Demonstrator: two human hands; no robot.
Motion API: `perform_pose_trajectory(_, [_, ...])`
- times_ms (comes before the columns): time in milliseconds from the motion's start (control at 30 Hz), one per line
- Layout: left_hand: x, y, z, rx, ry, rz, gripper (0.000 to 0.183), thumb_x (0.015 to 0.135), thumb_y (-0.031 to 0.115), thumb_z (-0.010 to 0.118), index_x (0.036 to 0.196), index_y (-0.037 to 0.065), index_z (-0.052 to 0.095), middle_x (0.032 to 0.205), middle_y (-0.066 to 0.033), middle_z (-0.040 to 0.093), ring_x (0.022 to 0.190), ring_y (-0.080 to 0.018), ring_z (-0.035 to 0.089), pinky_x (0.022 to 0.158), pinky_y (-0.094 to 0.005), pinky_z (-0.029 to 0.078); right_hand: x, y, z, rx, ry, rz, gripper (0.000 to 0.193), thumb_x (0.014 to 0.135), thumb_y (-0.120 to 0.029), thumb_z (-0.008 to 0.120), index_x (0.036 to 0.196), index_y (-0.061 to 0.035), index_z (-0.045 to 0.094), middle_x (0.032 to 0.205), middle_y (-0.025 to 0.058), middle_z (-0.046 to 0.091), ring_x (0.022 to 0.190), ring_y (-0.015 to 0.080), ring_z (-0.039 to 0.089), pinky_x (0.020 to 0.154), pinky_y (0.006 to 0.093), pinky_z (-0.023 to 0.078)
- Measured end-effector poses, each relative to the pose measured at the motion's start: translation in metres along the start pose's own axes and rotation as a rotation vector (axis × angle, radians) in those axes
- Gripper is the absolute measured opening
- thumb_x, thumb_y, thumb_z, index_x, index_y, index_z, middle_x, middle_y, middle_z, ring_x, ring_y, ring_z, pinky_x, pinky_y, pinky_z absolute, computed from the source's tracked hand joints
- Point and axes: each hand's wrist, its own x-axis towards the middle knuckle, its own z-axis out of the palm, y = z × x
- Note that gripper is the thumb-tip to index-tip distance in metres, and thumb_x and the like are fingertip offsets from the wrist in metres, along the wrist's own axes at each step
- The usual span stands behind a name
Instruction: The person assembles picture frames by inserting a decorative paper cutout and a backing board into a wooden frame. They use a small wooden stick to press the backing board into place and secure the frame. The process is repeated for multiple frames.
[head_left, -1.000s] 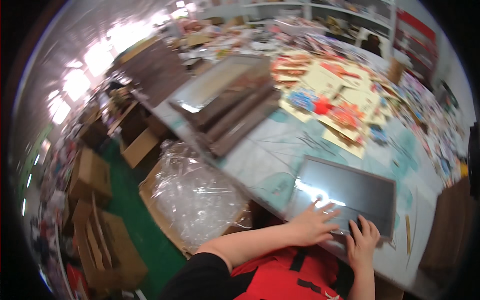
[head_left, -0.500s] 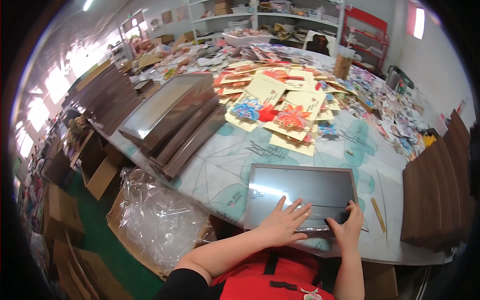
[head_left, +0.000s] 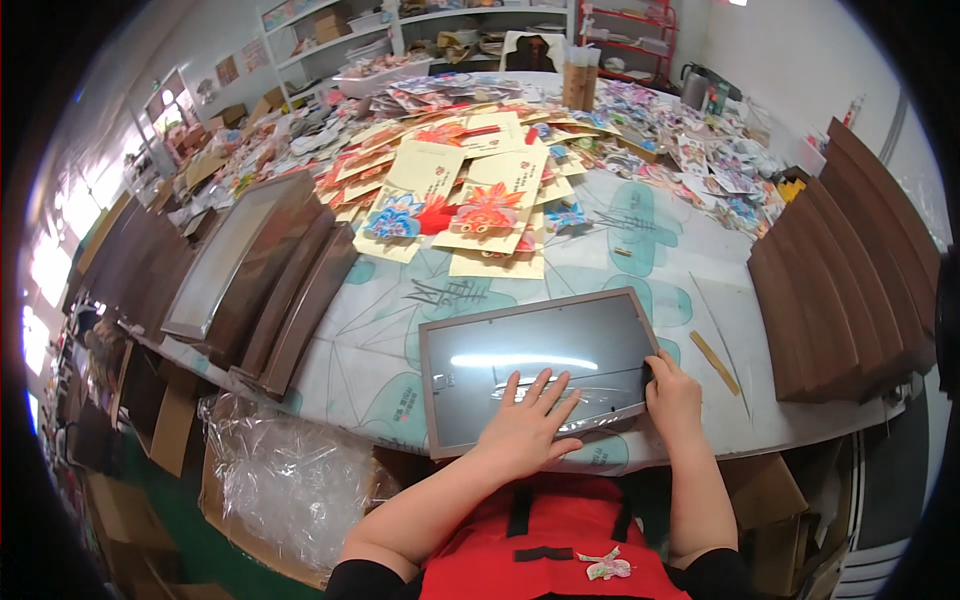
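Note:
A shallow brown picture frame (head_left: 575,330) with a dark, glossy panel lies on the table close in front of me, slightly turned. My left hand (head_left: 528,418) rests flat on the panel near its lower edge, fingers spread. At the frame's right edge my right hand (head_left: 674,402) is closed around the rim, its thumb partly hidden. Clear film shows wrinkles and shine beside the left fingers. A thin yellowish strip (head_left: 714,362) lies right of the frame.
Brown frames are stacked at the left (head_left: 255,270) and right (head_left: 835,290). Cream cards with colourful fish and flower shapes (head_left: 460,190) are heaped beyond. Below the table's left edge, a carton holds crumpled clear plastic (head_left: 290,470). Loose printed pieces (head_left: 690,150) cover the far right.
The view has swung to the right. The frame has turned a little, its right side now farther away. My right hand has moved up onto the right edge; my left stays flat on the panel.

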Motion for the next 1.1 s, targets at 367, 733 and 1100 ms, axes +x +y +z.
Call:
perform_pose_trajectory(367, [0.005,0.002,-0.004,-0.082,0.065,0.016,0.068,0.085,0.043,0.059,0.133,-0.001,0.041,0.144,-0.0145,0.036,0.133,-0.0320,0.033,0.107,-0.0579,0.019,-0.010,-0.028,-0.001,-0.022,0.159,-0.058,0.032,0.074,-0.021,0.071,0.099,-0.0035,0.062,0.118,0.0170,0.058,0.109,0.0401,0.052,0.088,0.0463,0.045])
perform_pose_trajectory(733, [0.057,-0.036,0.005,-0.276,0.368,0.019,0.048,0.075,0.004,0.066,0.120,-0.003,0.050,0.122,-0.0186,0.054,0.102,-0.0361,0.056,0.087,-0.0384,0.047,-0.006,-0.013,0.014,0.014,0.322,-0.095,0.017,0.079,-0.008,0.061,0.093,-0.0013,0.055,0.106,0.0154,0.061,0.101,0.0345,0.055,0.084,0.0416,0.045])
perform_pose_trajectory(1100, [-0.040,-0.178,-0.033,-0.865,0.968,-0.834,0.021,0.083,0.001,0.062,0.104,-0.002,0.065,0.082,-0.0040,0.063,0.067,-0.0073,0.053,0.056,-0.0203,0.042,-0.016,-0.010,0.014,0.079,0.229,-0.020,0.033,0.079,-0.010,0.059,0.111,-0.0016,0.054,0.111,0.0121,0.061,0.096,0.0330,0.057,0.080,0.0436,0.047])
